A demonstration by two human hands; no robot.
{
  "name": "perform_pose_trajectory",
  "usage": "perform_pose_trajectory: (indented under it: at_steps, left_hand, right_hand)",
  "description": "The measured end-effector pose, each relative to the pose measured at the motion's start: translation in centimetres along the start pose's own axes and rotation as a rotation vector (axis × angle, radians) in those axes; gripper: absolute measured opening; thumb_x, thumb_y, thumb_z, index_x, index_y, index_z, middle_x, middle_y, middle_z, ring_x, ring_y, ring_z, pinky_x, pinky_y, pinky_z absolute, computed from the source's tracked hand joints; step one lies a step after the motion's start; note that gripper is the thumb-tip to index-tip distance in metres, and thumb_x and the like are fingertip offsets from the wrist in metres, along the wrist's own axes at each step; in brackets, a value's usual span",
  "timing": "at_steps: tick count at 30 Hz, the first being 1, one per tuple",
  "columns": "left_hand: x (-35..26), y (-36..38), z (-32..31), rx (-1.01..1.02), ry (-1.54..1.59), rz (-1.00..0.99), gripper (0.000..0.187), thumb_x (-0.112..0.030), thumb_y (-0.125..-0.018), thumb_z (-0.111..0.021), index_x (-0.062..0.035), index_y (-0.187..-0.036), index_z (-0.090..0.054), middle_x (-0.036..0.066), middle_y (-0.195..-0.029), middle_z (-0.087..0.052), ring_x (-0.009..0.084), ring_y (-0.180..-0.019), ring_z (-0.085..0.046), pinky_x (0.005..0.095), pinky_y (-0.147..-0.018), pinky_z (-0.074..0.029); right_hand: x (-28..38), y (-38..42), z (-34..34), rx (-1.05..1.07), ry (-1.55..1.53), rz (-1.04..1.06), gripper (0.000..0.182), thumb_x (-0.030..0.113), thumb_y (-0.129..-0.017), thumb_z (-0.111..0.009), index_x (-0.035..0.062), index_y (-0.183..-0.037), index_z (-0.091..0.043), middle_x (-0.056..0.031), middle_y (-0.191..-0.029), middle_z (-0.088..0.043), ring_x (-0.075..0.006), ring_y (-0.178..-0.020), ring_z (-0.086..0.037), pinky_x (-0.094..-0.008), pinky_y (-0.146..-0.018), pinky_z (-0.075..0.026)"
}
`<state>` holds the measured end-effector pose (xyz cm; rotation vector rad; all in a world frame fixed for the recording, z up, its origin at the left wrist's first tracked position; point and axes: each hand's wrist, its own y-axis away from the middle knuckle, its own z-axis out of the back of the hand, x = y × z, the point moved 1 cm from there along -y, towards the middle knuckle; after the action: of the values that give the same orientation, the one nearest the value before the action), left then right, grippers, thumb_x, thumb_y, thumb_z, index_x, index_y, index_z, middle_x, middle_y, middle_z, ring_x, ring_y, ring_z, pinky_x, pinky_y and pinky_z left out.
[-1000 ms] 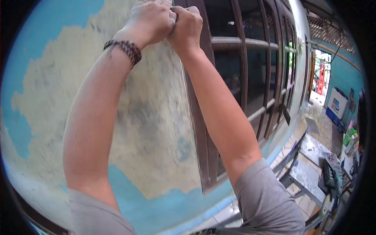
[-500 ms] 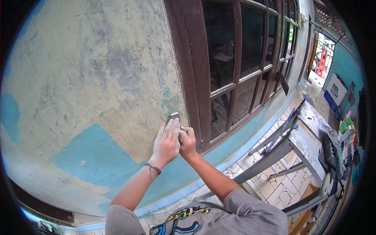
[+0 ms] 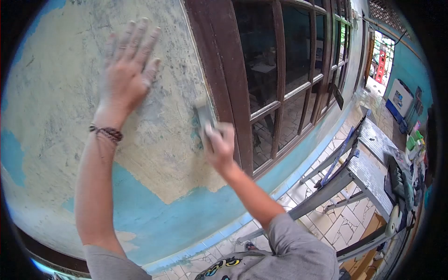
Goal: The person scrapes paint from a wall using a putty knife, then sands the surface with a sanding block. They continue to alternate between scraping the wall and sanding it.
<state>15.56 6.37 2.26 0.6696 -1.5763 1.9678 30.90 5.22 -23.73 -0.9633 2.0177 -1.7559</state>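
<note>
My left hand (image 3: 128, 77) is spread on the rough, cream-and-grey patched wall (image 3: 158, 135), fingers pointing up, with nothing in it. A dark braided bracelet (image 3: 106, 133) circles that wrist. Beside the brown window frame (image 3: 233, 112), my right hand (image 3: 219, 145) is closed around a flat scraper (image 3: 203, 115). Its blade end points up and lies against the wall near the frame's edge. Motion blurs the tool and the fingers holding it. Blue paint (image 3: 186, 210) shows along the lower wall, below the patched area.
A metal folding scaffold (image 3: 368, 177) stands on the tiled floor (image 3: 326, 224) to my right. Assorted items and bottles (image 3: 413, 144) crowd the far right side. Beyond the window, a white-and-blue box (image 3: 399, 103) sits by the turquoise wall.
My left hand has left the scraper and moved up and left onto the wall. My right hand keeps hold of the scraper, now slightly higher along the window frame.
</note>
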Motion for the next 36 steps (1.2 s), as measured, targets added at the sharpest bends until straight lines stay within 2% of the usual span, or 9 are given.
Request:
perform_pose_trajectory:
  at_steps: [3, 5, 7, 11, 18, 23, 25, 33, 36]
  left_hand:
    - [3.2, 0.2, 0.3, -0.091, -0.025, -0.013, 0.06, -0.05, -0.102, -0.039, -0.0277, -0.156, -0.027, 0.001, -0.164, -0.022, 0.0197, -0.152, -0.016, 0.0436, -0.125, -0.006]
    - [4.7, 0.4, 0.2, -0.17, -0.014, -0.002, 0.059, -0.049, -0.101, -0.041, -0.0279, -0.156, -0.03, 0.001, -0.163, -0.026, 0.0216, -0.151, -0.021, 0.0438, -0.125, -0.01]
    - [5.7, 0.5, 0.2, -0.253, 0.01, 0.011, 0.056, -0.049, -0.102, -0.042, -0.0309, -0.154, -0.034, 0.001, -0.161, -0.031, 0.024, -0.148, -0.028, 0.0428, -0.124, -0.015]
    - [3.0, 0.6, 0.8, -0.21, -0.034, 0.104, 0.061, -0.047, -0.101, -0.043, -0.0219, -0.155, -0.032, 0.004, -0.161, -0.03, 0.0247, -0.15, -0.023, 0.0469, -0.123, -0.012]
    - [1.9, 1.1, 0.5, -0.138, 0.019, 0.091, 0.061, -0.044, -0.101, -0.045, -0.0194, -0.155, -0.032, 0.005, -0.162, -0.028, 0.0254, -0.15, -0.023, 0.048, -0.123, -0.012]
    - [0.5, 6.8, 1.1, -0.035, 0.036, 0.134, 0.064, -0.043, -0.097, -0.05, -0.0237, -0.155, -0.033, 0.0, -0.162, -0.027, 0.0222, -0.15, -0.023, 0.0485, -0.122, -0.016]
    - [-0.3, 9.5, 1.3, 0.02, 0.019, 0.186, 0.063, -0.045, -0.098, -0.047, -0.0267, -0.155, -0.031, 0.001, -0.163, -0.025, 0.0228, -0.151, -0.02, 0.0496, -0.123, -0.013]
    - [-1.3, 13.2, 1.3, 0.068, 0.053, 0.222, 0.062, -0.047, -0.1, -0.044, -0.0239, -0.156, -0.032, 0.006, -0.164, -0.024, 0.0258, -0.152, -0.017, 0.0499, -0.123, -0.011]
    - [-0.4, 14.8, 1.4, 0.029, 0.067, 0.238, 0.064, -0.049, -0.098, -0.047, -0.027, -0.156, -0.031, 0.004, -0.163, -0.025, 0.025, -0.151, -0.021, 0.0498, -0.123, -0.014]
  right_hand:
    - [0.2, -10.2, -2.6, -0.056, -0.053, 0.04, 0.026, 0.007, -0.08, -0.074, 0.0028, -0.106, -0.069, -0.013, -0.091, -0.058, -0.0313, -0.085, -0.055, -0.0409, -0.077, -0.041]
    - [0.1, -10.2, -2.8, -0.1, -0.065, 0.054, 0.028, 0.004, -0.079, -0.075, 0.0022, -0.106, -0.069, -0.0126, -0.091, -0.058, -0.0312, -0.084, -0.055, -0.0404, -0.075, -0.042]
    - [-0.8, -4.8, -1.7, -0.09, -0.021, 0.059, 0.031, 0.0, -0.076, -0.076, 0.0017, -0.106, -0.071, -0.0126, -0.091, -0.058, -0.0305, -0.083, -0.055, -0.0393, -0.073, -0.043]
    - [-0.6, 3.8, 0.7, 0.041, -0.03, -0.06, 0.032, -0.002, -0.072, -0.078, -0.0004, -0.104, -0.071, -0.0136, -0.091, -0.06, -0.0294, -0.081, -0.055, -0.0384, -0.071, -0.044]
    - [0.8, -13.9, -4.2, -0.128, -0.061, 0.12, 0.027, 0.0, -0.075, -0.075, 0.0027, -0.101, -0.07, -0.0121, -0.087, -0.056, -0.0288, -0.079, -0.054, -0.0395, -0.071, -0.041]
    - [-0.2, 2.3, -1.6, -0.092, -0.044, 0.08, 0.031, -0.003, -0.07, -0.08, 0.0007, -0.1, -0.072, -0.0109, -0.084, -0.058, -0.027, -0.077, -0.054, -0.038, -0.066, -0.044]
    - [1.2, 10.1, 1.1, 0.101, -0.036, -0.091, 0.028, -0.004, -0.071, -0.081, -0.0019, -0.097, -0.071, -0.0126, -0.085, -0.059, -0.0262, -0.076, -0.055, -0.0337, -0.065, -0.047]
    - [4.8, -14.0, -6.8, -0.152, -0.128, 0.074, 0.026, 0.003, -0.077, -0.077, 0.0038, -0.102, -0.073, -0.0107, -0.081, -0.057, -0.0277, -0.077, -0.054, -0.0393, -0.067, -0.041]
    - [4.1, -8.1, -6.4, -0.15, -0.112, 0.104, 0.026, 0.003, -0.076, -0.077, 0.0036, -0.102, -0.073, -0.011, -0.081, -0.057, -0.0277, -0.076, -0.053, -0.0391, -0.067, -0.041]
